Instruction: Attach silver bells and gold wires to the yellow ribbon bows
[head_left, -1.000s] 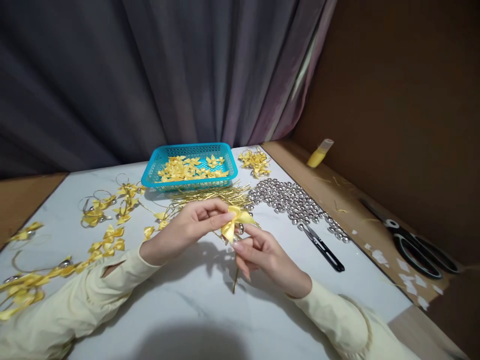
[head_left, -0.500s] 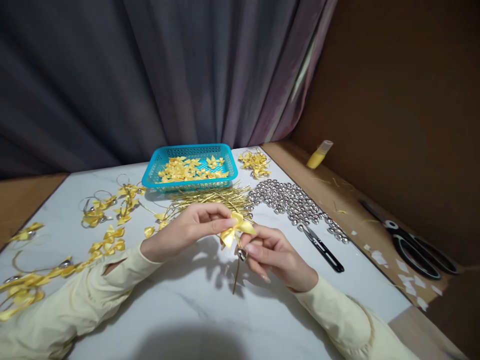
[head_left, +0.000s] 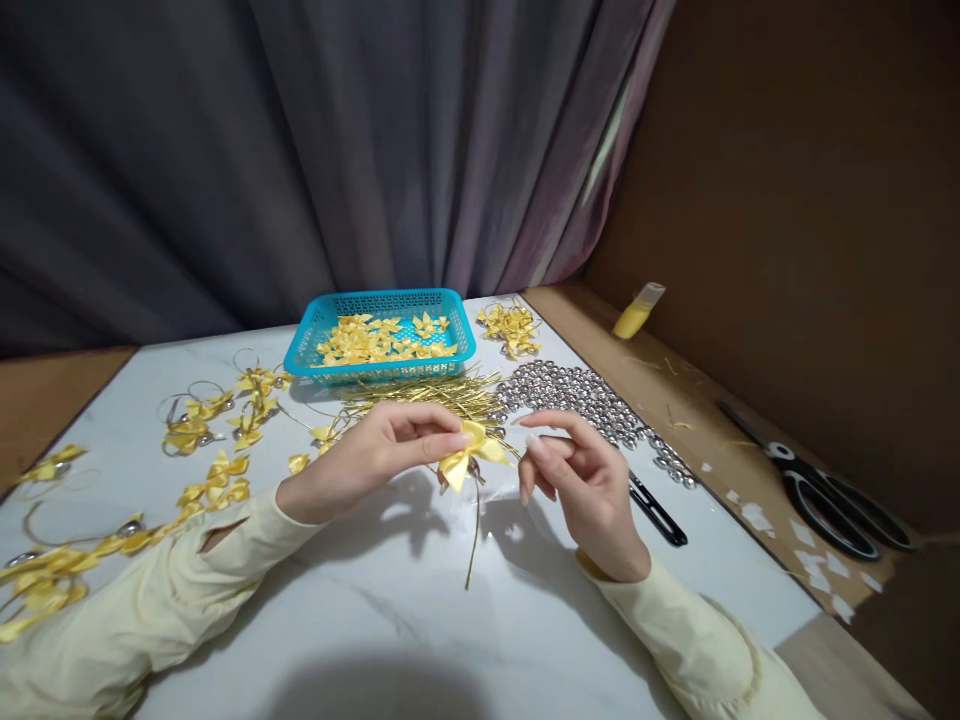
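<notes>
A shiny yellow ribbon flower (head_left: 471, 458) is pinched between the thumb and fingers of my left hand (head_left: 401, 445), over the middle of the table. A small silver bead (head_left: 473, 467) sits against the flower's underside, and a thin gold wire (head_left: 475, 540) hangs down from it. My right hand (head_left: 581, 475) is just right of the flower and apart from it. Its index finger stretches toward the flower, away from the thumb, and the other fingers are curled. Nothing shows held in it. Behind the hands lies a bundle of gold wires (head_left: 435, 395).
A blue basket (head_left: 379, 369) of yellow flowers stands at the back. Silver beads (head_left: 570, 395) and black thread snips (head_left: 656, 510) lie to the right. Beaded flowers (head_left: 199, 425) are spread at left, more flowers (head_left: 510, 325) behind. Scissors (head_left: 829, 500) and a yellow bottle (head_left: 637, 312) are far right.
My right hand has let go of the wire and bead below the flower and moved right and slightly up. My left hand keeps the flower in nearly the same place.
</notes>
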